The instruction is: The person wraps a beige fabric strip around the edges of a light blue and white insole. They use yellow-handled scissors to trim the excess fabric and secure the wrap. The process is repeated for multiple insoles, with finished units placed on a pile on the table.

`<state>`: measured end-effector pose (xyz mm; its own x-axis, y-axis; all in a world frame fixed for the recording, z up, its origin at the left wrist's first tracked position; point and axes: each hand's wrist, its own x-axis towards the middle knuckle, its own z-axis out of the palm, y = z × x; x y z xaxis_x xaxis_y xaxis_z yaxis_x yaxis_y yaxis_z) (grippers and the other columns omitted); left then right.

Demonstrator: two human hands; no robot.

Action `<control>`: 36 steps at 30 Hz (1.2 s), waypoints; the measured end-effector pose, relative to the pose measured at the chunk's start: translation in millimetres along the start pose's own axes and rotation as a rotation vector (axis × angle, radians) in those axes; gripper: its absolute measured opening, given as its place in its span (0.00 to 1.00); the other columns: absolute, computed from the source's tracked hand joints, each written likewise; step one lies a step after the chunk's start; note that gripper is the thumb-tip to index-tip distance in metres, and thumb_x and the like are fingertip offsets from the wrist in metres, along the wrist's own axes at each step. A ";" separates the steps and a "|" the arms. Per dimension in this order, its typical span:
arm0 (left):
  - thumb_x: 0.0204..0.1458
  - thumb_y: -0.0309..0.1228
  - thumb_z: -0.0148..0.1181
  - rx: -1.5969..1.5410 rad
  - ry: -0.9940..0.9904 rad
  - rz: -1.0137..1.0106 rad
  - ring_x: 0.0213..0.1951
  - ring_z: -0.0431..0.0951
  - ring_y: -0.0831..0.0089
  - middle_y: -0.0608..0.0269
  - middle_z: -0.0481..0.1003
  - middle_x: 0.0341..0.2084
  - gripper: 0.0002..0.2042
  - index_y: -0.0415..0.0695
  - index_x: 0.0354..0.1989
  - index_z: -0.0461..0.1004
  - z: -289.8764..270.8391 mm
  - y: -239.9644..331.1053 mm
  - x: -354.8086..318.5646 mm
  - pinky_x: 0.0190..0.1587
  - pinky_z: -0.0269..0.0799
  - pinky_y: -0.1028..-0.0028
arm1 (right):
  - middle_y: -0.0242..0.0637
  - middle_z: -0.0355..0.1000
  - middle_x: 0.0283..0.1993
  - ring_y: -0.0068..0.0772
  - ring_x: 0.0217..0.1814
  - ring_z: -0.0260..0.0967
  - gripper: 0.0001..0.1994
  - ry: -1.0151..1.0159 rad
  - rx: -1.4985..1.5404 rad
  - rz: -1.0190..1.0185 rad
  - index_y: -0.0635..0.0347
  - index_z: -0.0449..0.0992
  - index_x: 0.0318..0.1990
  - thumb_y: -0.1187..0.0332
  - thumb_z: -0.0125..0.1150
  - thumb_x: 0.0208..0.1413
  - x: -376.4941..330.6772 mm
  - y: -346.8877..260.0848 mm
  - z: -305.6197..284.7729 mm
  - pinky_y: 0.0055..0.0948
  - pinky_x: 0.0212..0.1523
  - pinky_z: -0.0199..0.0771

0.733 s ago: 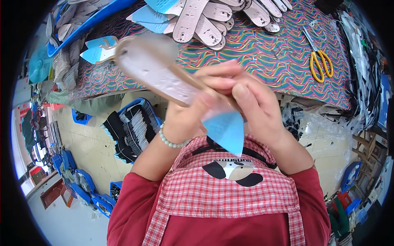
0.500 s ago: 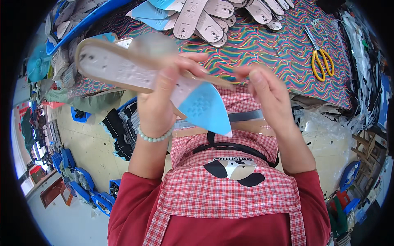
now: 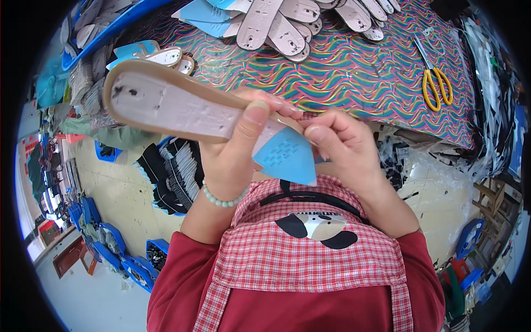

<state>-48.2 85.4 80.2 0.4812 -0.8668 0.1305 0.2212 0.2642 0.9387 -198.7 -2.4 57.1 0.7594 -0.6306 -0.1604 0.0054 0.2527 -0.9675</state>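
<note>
A shoe insole (image 3: 182, 108) lies slantwise in my left hand (image 3: 235, 146), its pale pink heel part to the left and its pointed blue toe to the right. A tan strip or edging runs round the pink part. My left thumb presses on the top face while the fingers wrap behind it. My right hand (image 3: 345, 141) pinches at the tan edge near the blue toe, thumb and forefinger together; the exact bit between the fingertips is hidden.
On the patterned tabletop (image 3: 354, 83), more insoles (image 3: 276, 27) are heaped at the far side, with a smaller group (image 3: 166, 55) at the left. Yellow-handled scissors (image 3: 434, 83) lie at the right. A blue bin (image 3: 108, 33) stands far left; black-and-grey bundles (image 3: 171, 177) rest below the table.
My right hand has come left to the insole and closed on its edge by the toe. A blurred thing above the insole is gone from view. My left hand has shifted slightly right.
</note>
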 end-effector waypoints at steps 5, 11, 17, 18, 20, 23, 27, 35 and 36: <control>0.56 0.24 0.56 0.047 0.060 -0.117 0.38 0.78 0.70 0.55 0.77 0.34 0.08 0.35 0.42 0.74 8.8 -5.5 2.1 0.41 0.74 0.74 | 0.37 0.69 0.24 0.32 0.22 0.66 0.05 0.109 -0.615 -0.507 0.63 0.72 0.31 0.70 0.60 0.53 8.1 4.2 0.0 0.29 0.24 0.64; 0.53 0.25 0.57 0.173 -0.167 -0.293 0.41 0.77 0.72 0.56 0.77 0.39 0.15 0.36 0.49 0.70 -5.3 0.5 7.3 0.45 0.73 0.74 | 0.37 0.69 0.25 0.33 0.21 0.65 0.05 0.165 -0.614 -0.665 0.62 0.72 0.32 0.72 0.61 0.51 9.7 4.4 2.0 0.30 0.23 0.64; 0.53 0.25 0.57 -0.178 -0.053 -0.475 0.41 0.78 0.69 0.52 0.77 0.39 0.16 0.36 0.50 0.68 -0.8 -12.3 9.0 0.42 0.74 0.73 | 0.38 0.73 0.39 0.27 0.32 0.71 0.15 0.113 -0.124 -0.379 0.63 0.70 0.44 0.71 0.64 0.50 -4.8 15.9 -2.8 0.26 0.34 0.71; 0.53 0.25 0.57 -0.229 -0.033 -0.496 0.41 0.78 0.68 0.51 0.77 0.38 0.16 0.36 0.50 0.68 -3.0 -13.3 13.4 0.42 0.75 0.73 | 0.38 0.73 0.38 0.27 0.35 0.71 0.15 0.080 -0.203 -0.385 0.63 0.70 0.45 0.72 0.64 0.50 -8.2 15.9 -11.6 0.26 0.37 0.71; 0.51 0.27 0.60 -0.189 -0.113 -0.599 0.37 0.79 0.68 0.50 0.77 0.38 0.18 0.36 0.49 0.67 -7.2 -15.0 17.2 0.39 0.76 0.72 | 0.38 0.73 0.37 0.26 0.39 0.72 0.15 0.006 -0.362 -0.409 0.64 0.70 0.45 0.72 0.64 0.51 -13.1 14.9 -31.7 0.27 0.42 0.71; 0.49 0.29 0.61 -0.149 -0.214 -0.710 0.35 0.79 0.70 0.52 0.77 0.36 0.21 0.35 0.50 0.66 -2.9 -20.7 4.0 0.38 0.76 0.73 | 0.35 0.73 0.35 0.23 0.43 0.70 0.07 0.174 -0.004 -0.237 0.64 0.71 0.41 0.73 0.59 0.56 -11.7 14.4 -71.9 0.25 0.46 0.69; 0.50 0.29 0.60 -0.164 -0.099 -0.714 0.35 0.78 0.71 0.53 0.76 0.35 0.20 0.35 0.51 0.65 -3.8 -26.2 4.2 0.38 0.76 0.73 | 0.40 0.71 0.44 0.29 0.45 0.70 0.19 0.820 -1.166 -0.457 0.66 0.70 0.50 0.66 0.64 0.52 7.0 -1.3 -245.0 0.25 0.49 0.67; 0.53 0.29 0.59 -0.229 -0.066 -0.669 0.36 0.79 0.71 0.52 0.76 0.37 0.22 0.34 0.54 0.63 9.0 -30.4 17.2 0.38 0.77 0.73 | 0.33 0.68 0.36 0.21 0.31 0.67 0.31 0.411 -0.594 0.261 0.61 0.57 0.63 0.72 0.62 0.53 -16.5 -12.1 -242.8 0.21 0.32 0.69; 0.52 0.30 0.59 -0.244 -0.044 -0.667 0.35 0.79 0.72 0.53 0.76 0.36 0.21 0.35 0.53 0.64 10.0 -29.5 19.6 0.37 0.77 0.74 | 0.33 0.68 0.36 0.20 0.31 0.66 0.32 0.400 -0.389 0.168 0.60 0.56 0.64 0.72 0.62 0.53 -19.9 -5.7 -226.9 0.20 0.32 0.68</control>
<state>-53.8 56.3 58.3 0.1439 -0.8915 -0.4295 0.6426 -0.2459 0.7256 -361.5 -157.8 21.5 0.4238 -0.8526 -0.3058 -0.3906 0.1326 -0.9110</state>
